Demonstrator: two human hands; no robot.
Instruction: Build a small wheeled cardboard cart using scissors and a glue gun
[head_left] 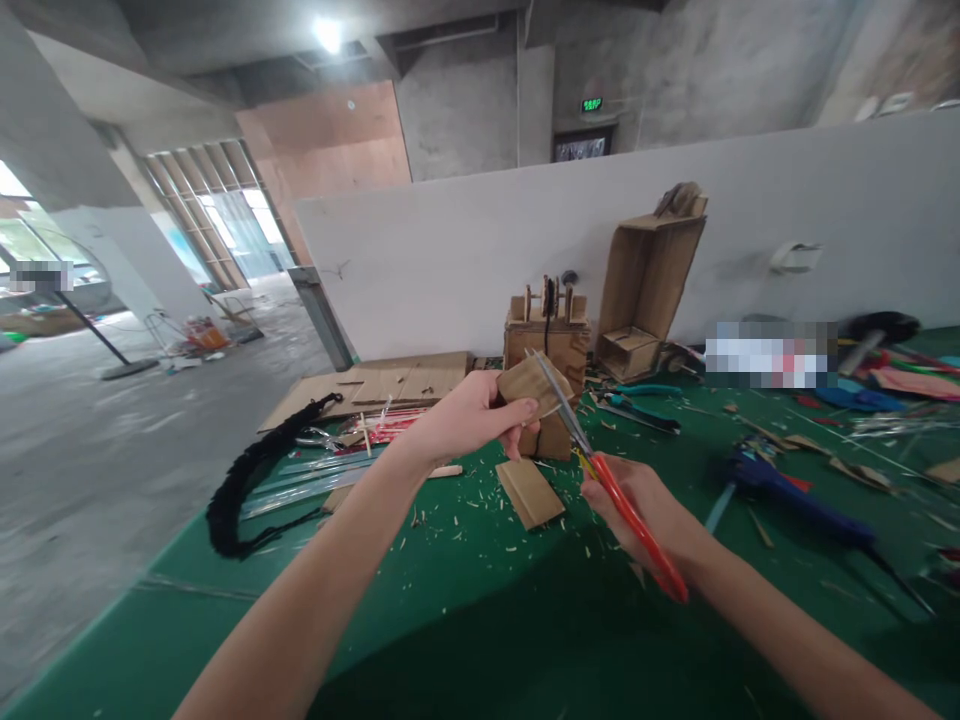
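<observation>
While the left hand (480,415) pinches a small cardboard piece (525,385) between thumb and fingers above the green tabletop (450,620), the right hand (645,490) grips red-handled scissors (621,505) at about five o'clock from it, their blades slanting up across its right edge. Just below, at six o'clock, a loose cardboard rectangle (530,493) lies flat among pale scraps (491,500). Behind, at twelve o'clock, stands a cardboard box (517,345); at two o'clock, a taller open box (649,275) stands close to the white partition (450,260). Teal-handled pliers (652,390) rest at three o'clock, a blue glue gun (802,503) at four, and bundled black yarn (240,490) at eight.
</observation>
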